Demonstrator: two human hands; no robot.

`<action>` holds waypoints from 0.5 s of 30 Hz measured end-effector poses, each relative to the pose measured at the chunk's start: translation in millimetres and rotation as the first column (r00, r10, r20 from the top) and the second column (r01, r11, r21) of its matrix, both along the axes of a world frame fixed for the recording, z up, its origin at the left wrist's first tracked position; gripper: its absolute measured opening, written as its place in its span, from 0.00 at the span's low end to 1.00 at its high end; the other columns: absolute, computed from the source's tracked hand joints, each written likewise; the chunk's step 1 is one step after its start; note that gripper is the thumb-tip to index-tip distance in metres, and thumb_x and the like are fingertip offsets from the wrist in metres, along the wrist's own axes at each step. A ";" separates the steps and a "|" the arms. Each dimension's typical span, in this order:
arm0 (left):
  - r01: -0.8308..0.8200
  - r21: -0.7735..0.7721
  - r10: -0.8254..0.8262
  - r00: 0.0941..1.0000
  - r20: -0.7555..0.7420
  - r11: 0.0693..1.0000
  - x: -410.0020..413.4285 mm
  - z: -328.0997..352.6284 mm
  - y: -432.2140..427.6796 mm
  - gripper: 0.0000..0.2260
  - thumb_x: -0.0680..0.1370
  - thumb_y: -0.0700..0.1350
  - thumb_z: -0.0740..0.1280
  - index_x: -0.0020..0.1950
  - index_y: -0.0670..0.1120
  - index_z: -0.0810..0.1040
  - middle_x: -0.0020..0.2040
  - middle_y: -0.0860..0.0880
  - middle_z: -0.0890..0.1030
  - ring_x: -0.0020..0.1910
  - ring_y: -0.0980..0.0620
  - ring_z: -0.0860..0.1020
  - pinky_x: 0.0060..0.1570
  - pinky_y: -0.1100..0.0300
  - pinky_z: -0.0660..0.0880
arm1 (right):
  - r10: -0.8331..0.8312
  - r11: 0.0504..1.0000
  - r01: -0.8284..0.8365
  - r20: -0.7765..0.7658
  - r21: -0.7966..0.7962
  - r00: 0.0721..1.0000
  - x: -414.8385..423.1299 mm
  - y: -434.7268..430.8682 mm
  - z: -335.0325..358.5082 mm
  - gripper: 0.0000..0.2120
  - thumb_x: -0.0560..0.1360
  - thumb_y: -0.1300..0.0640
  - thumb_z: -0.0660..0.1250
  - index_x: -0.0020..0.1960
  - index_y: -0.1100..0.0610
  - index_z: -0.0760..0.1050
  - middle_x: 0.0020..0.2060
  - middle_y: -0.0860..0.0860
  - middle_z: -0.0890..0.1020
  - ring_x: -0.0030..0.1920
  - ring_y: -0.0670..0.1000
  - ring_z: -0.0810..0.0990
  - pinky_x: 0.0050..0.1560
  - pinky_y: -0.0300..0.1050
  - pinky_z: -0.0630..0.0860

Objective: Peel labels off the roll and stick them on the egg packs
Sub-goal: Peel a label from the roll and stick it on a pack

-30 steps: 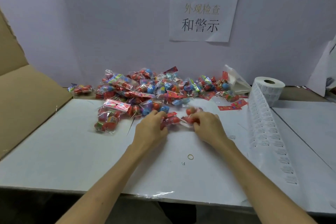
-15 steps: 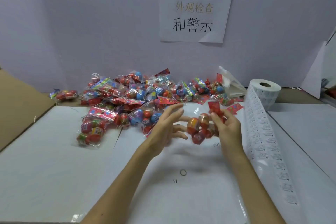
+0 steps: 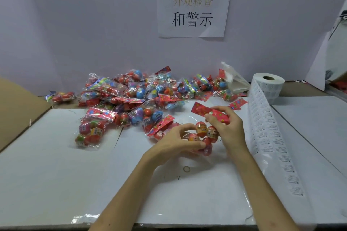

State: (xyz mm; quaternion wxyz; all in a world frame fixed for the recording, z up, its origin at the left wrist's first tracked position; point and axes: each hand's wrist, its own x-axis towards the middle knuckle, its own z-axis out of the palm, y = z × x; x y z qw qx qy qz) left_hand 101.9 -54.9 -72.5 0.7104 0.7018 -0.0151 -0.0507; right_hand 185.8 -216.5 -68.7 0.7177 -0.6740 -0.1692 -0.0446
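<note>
Held egg pack (image 3: 204, 133): a clear bag of small red and orange eggs with a red card top. It is up off the worktop (image 3: 56, 174), left of the label roll (image 3: 270, 88) and closer to the person than the roll.
Right hand (image 3: 229, 129): the fingers and thumb are curled and pinch the red card top of the held egg pack.
Left hand (image 3: 174, 140): the thumb and fingers are curled round the egg end of the same pack, from the side away from the roll.
Label roll: a white roll that stands on its flat end, at the back right of the worktop.
Label strip (image 3: 272, 142): a long strip that runs from the roll toward the person, just beside the right hand.
Pile of egg packs (image 3: 142, 92): many bright packs in a heap, left of the roll, by the wall.
Lone pack (image 3: 60, 96): lies alone, much further left of the roll than the pile.
Loose red card (image 3: 237, 103): lies flat, just left of the roll's strip.
Small ring (image 3: 186, 169): lies on the worktop, left of the roll and closer to the person than the hands.
Paper sign (image 3: 193, 7): stuck on the wall, up and left of the roll.
Cardboard flap (image 3: 16, 107): far left of the roll, at the worktop's edge.
</note>
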 end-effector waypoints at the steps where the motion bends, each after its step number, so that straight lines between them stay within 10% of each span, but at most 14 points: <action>1: -0.037 0.009 0.037 0.999 0.016 0.999 1.7 -1.3 -2.2 0.21 0.71 0.42 0.79 0.63 0.44 0.79 0.55 0.40 0.85 0.53 0.40 0.85 0.53 0.45 0.83 | 0.019 1.000 -0.019 -0.021 0.022 1.000 0.5 -0.4 -0.3 0.10 0.74 0.58 0.76 0.53 0.50 0.80 0.46 0.54 0.86 0.44 0.53 0.86 0.40 0.48 0.83; 9: -0.221 -0.078 0.226 0.972 0.058 0.972 8.0 -8.5 -2.7 0.18 0.73 0.30 0.74 0.60 0.42 0.80 0.53 0.38 0.84 0.49 0.40 0.86 0.44 0.51 0.84 | 0.247 0.969 -0.238 -0.192 0.068 0.950 -1.5 0.0 0.9 0.14 0.70 0.44 0.75 0.50 0.52 0.83 0.40 0.49 0.85 0.42 0.48 0.84 0.40 0.42 0.81; 15: -0.258 -0.129 0.262 0.965 0.019 0.957 6.2 -6.2 -1.4 0.20 0.70 0.35 0.79 0.60 0.44 0.80 0.53 0.40 0.84 0.49 0.41 0.86 0.43 0.49 0.83 | 0.258 0.965 -0.260 -0.092 -0.008 0.962 -5.0 -1.0 1.4 0.06 0.79 0.56 0.71 0.43 0.53 0.83 0.37 0.50 0.84 0.40 0.47 0.82 0.37 0.40 0.79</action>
